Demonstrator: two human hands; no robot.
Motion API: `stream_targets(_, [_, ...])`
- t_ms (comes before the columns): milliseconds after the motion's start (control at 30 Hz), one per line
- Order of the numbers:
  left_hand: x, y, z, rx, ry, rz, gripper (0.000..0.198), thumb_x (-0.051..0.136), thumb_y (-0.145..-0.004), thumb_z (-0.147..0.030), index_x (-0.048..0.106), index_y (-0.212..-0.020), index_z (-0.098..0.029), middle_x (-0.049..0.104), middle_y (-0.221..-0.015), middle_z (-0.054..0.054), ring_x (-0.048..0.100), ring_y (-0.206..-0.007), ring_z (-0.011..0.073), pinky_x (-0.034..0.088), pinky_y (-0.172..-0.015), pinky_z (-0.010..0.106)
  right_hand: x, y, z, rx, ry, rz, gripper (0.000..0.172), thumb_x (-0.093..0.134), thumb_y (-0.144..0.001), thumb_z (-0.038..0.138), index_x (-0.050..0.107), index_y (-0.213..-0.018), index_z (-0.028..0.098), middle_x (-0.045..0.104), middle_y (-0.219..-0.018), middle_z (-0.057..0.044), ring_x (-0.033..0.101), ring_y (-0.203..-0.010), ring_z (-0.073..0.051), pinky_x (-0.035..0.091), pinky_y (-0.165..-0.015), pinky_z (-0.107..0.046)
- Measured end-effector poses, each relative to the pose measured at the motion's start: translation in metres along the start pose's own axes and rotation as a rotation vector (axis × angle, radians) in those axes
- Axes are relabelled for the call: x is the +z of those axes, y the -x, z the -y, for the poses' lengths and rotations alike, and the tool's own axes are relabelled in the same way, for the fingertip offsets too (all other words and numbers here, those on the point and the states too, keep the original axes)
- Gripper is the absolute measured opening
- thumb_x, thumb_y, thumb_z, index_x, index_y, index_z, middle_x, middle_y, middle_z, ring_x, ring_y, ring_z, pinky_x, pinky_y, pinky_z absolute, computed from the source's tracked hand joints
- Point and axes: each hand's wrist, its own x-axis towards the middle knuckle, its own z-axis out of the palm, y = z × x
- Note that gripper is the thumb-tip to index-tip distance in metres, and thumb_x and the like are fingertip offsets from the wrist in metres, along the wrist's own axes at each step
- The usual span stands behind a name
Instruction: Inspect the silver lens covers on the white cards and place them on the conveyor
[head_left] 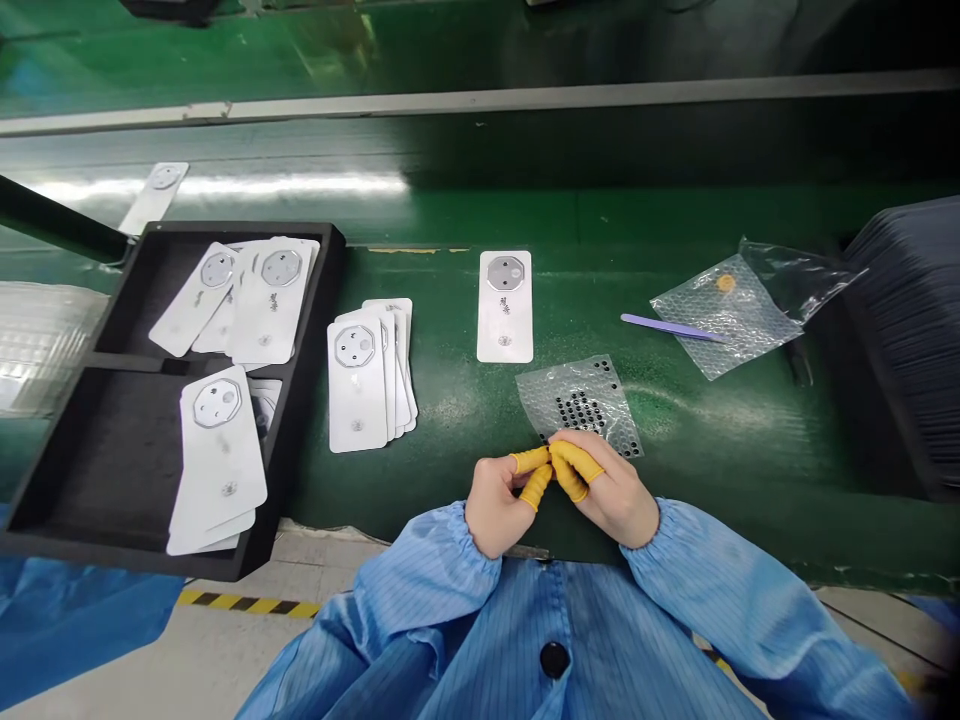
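Observation:
My left hand and my right hand meet at the near edge of the green table, fingertips in yellow finger cots pinched together. Whether a small part sits between the fingertips is too small to tell. Just beyond them lies a bubble-wrap sheet carrying several small black round parts. A single white phone back cover lies flat farther out. A fanned stack of white covers lies to the left of my hands.
A black foam tray at left holds more white covers in two compartments. A purple tweezer rests by a second bubble-wrap bag at right. A dark stack fills the far right. Another cover lies at back left.

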Motion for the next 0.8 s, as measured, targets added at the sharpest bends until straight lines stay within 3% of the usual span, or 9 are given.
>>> stream_targets(100, [-0.014, 0.008, -0.009, 0.002, -0.133, 0.022, 0.028, 0.06, -0.082, -0.023, 0.07, -0.106, -0.013, 0.074, -0.102, 0.011, 0.071, -0.094, 0.0245, 0.056, -0.087, 0.036, 0.001, -0.007, 0.0, 0.107, -0.034, -0.02, 0.02, 0.051, -0.089, 0.016, 0.057, -0.108, 0.019, 0.064, -0.102, -0.01, 0.064, -0.095, -0.018, 0.057, -0.081, -0.032])
stream_targets(200, [-0.04, 0.009, -0.039, 0.012, -0.436, 0.104, 0.027, 0.062, -0.08, -0.024, 0.07, -0.105, -0.015, 0.076, -0.093, 0.01, 0.072, -0.083, 0.0237, 0.058, -0.08, 0.036, 0.0, -0.013, -0.002, 0.169, -0.015, -0.076, 0.014, 0.049, -0.09, 0.015, 0.056, -0.102, 0.019, 0.061, -0.1, -0.01, 0.063, -0.093, -0.018, 0.056, -0.079, -0.032])
stream_targets(267, [-0.049, -0.007, -0.064, 0.073, -0.611, -0.047, 0.027, 0.06, -0.083, -0.029, 0.069, -0.104, -0.015, 0.075, -0.094, 0.011, 0.071, -0.084, 0.0244, 0.056, -0.081, 0.038, 0.0, -0.014, -0.004, 0.179, -0.005, -0.096, 0.013, 0.049, -0.09, 0.016, 0.057, -0.099, 0.02, 0.062, -0.1, -0.009, 0.064, -0.092, -0.018, 0.056, -0.078, -0.031])
stream_targets(333, [-0.046, -0.038, -0.084, 0.208, -0.746, -0.359, 0.033, 0.055, -0.087, -0.032, 0.064, -0.111, -0.012, 0.068, -0.112, 0.017, 0.065, -0.103, 0.0283, 0.049, -0.094, 0.043, 0.001, -0.013, -0.005, 0.159, 0.011, -0.115, 0.013, 0.05, -0.089, 0.016, 0.058, -0.098, 0.02, 0.062, -0.103, -0.01, 0.064, -0.093, -0.018, 0.057, -0.079, -0.033])
stream_targets(433, [-0.028, -0.094, -0.097, 0.232, -0.965, -0.504, 0.058, 0.069, -0.077, -0.031, 0.05, -0.126, -0.006, 0.03, -0.15, 0.026, 0.029, -0.137, 0.0399, 0.028, -0.109, 0.052, 0.001, -0.011, -0.003, 0.104, 0.056, -0.19, 0.016, 0.05, -0.089, 0.014, 0.059, -0.101, 0.02, 0.061, -0.111, -0.012, 0.064, -0.098, -0.02, 0.057, -0.084, -0.038])
stream_targets(500, [-0.02, -0.121, -0.1, 0.133, -0.95, -0.505, 0.058, 0.072, -0.074, -0.02, 0.048, -0.125, -0.006, 0.021, -0.152, 0.028, 0.025, -0.138, 0.0426, 0.025, -0.108, 0.056, 0.0, -0.011, -0.001, 0.067, 0.085, -0.245, 0.018, 0.05, -0.088, 0.012, 0.059, -0.102, 0.02, 0.06, -0.112, -0.013, 0.065, -0.097, -0.02, 0.058, -0.083, -0.038])
stream_targets(600, [-0.033, -0.138, -0.102, 0.052, -0.849, -0.513, 0.059, 0.073, -0.066, -0.006, 0.05, -0.12, -0.006, 0.035, -0.143, 0.031, 0.033, -0.132, 0.0462, 0.028, -0.103, 0.06, -0.003, -0.012, 0.0, 0.026, 0.108, -0.303, 0.02, 0.051, -0.087, 0.01, 0.059, -0.102, 0.02, 0.06, -0.11, -0.013, 0.065, -0.094, -0.02, 0.059, -0.078, -0.037])
stream_targets(700, [-0.064, -0.134, -0.11, 0.003, -0.706, -0.467, 0.065, 0.077, -0.057, -0.004, 0.05, -0.116, -0.006, 0.049, -0.13, 0.029, 0.042, -0.125, 0.0445, 0.032, -0.101, 0.057, -0.006, -0.012, -0.001, 0.003, 0.106, -0.33, 0.021, 0.052, -0.086, 0.009, 0.059, -0.103, 0.019, 0.06, -0.11, -0.012, 0.065, -0.093, -0.02, 0.059, -0.078, -0.038])
stream_targets(800, [-0.086, -0.111, -0.115, -0.028, -0.498, -0.338, 0.053, 0.077, -0.061, -0.012, 0.054, -0.108, -0.01, 0.063, -0.115, 0.02, 0.058, -0.11, 0.0352, 0.045, -0.093, 0.047, -0.011, -0.012, -0.003, 0.004, 0.098, -0.339, 0.022, 0.054, -0.085, 0.008, 0.06, -0.103, 0.02, 0.06, -0.109, -0.012, 0.064, -0.093, -0.02, 0.058, -0.077, -0.038])
